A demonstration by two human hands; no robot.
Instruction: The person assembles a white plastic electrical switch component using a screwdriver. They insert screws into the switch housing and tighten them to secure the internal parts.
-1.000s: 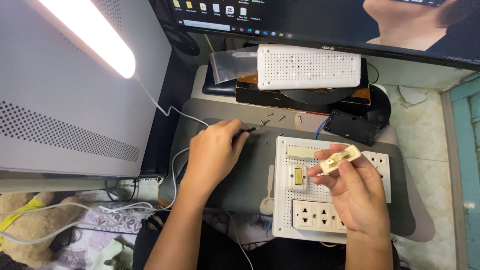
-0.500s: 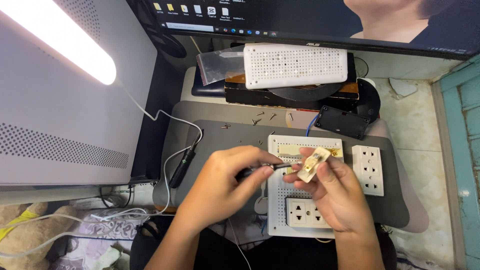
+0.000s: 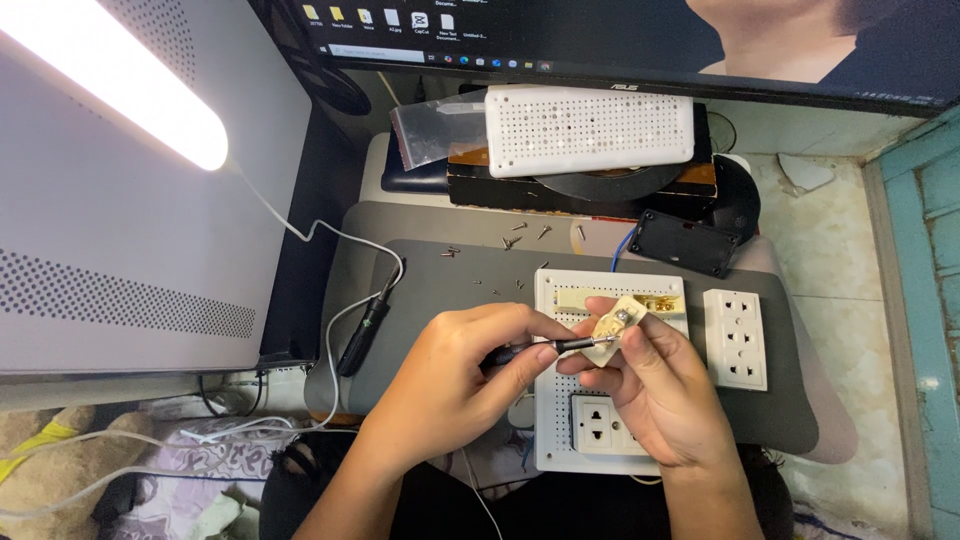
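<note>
we hold a slim black-handled screwdriver with a metal shaft [image 3: 545, 349] in our left hand [image 3: 455, 385], the fingers [image 3: 520, 322] curled tight around the handle, thumb pressed along it. its tip touches a small cream plastic switch part with a metal screw [image 3: 613, 322], which our right hand [image 3: 655, 395] holds up, pinched between thumb and fingers [image 3: 640, 345]. both hands hover just above a white perforated plastic board [image 3: 556, 440] lying on a grey mat [image 3: 440, 285] on the worktop.

on the board's near end sits a white socket module [image 3: 598, 425], partly covered by our right hand. at its far end lie a cream strip [image 3: 570, 296] and a small brass-coloured piece [image 3: 660, 302]. just to the right of the board, on the mat, lies a white rectangular multi-hole socket plate [image 3: 736, 338].

small loose screws [image 3: 515, 240] are scattered on the mat beyond the hands. left of our left hand a black inline cable switch [image 3: 362, 335] sits on a white cable [image 3: 300, 235] that runs up to a bright bar lamp [image 3: 110, 90].

farther back stand a black plastic box [image 3: 685, 243], a white perforated rectangular cover [image 3: 590, 130] resting on a dark wooden-edged box [image 3: 480, 185], a clear plastic bag [image 3: 425, 130], and a computer monitor [image 3: 600, 40] along the top edge. a large grey perforated case [image 3: 100, 260] fills the left side.
</note>
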